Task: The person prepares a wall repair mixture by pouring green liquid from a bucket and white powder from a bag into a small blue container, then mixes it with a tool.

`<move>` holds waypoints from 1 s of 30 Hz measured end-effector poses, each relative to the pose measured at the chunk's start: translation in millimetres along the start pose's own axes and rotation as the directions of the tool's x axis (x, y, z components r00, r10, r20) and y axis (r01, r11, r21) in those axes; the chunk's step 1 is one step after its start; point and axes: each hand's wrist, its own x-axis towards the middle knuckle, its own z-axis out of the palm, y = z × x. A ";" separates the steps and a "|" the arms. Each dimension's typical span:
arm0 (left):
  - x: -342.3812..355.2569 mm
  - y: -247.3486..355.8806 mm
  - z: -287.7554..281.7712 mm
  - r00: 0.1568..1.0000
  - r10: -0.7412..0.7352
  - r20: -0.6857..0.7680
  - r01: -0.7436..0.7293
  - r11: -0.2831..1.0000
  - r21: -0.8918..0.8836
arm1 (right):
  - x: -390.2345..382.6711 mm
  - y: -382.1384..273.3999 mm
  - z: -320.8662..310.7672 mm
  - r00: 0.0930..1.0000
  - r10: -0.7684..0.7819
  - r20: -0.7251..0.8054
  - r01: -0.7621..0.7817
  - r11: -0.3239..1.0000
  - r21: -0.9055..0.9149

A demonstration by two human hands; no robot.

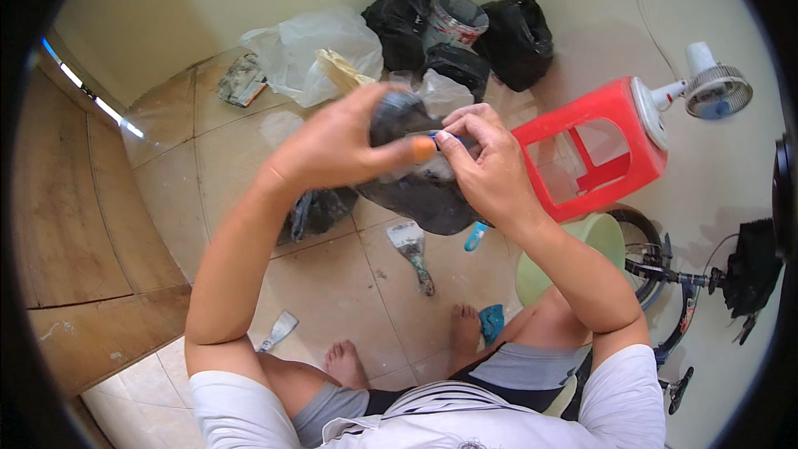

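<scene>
My left hand is raised in front of me and blurred by motion. Its thumb, orange at the tip, stretches toward my right hand, while the other fingers curve beside a dark smeared patch of plastic. Thumb and forefinger of my right hand are pinched together on a small blue piece, too small to name. Just beneath both hands is a black plastic bag with grey, dusty-looking patches. Whether my left fingers grip the bag is unclear.
A putty knife, another scraper and a light-blue tool lie on the tiles. Black bags, clear plastic and a bucket stand by the wall. At right are a red stool, fan, green tub and bicycle.
</scene>
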 end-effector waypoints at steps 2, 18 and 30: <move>-1.9 7.1 24.4 0.997 0.066 -0.031 -0.064 0.996 0.064 | -15.9 2.5 -18.4 0.999 0.032 -0.034 -0.030 0.998 0.063; -36.0 42.3 87.7 0.955 0.295 0.026 -0.289 0.948 -0.132 | -78.7 -1.5 -110.4 0.979 0.045 -0.197 -0.018 0.990 0.137; -45.8 46.5 110.9 0.945 0.169 -0.279 -0.238 0.943 -0.235 | -87.0 -18.9 -111.1 0.966 -0.252 -0.050 0.247 0.965 -0.086</move>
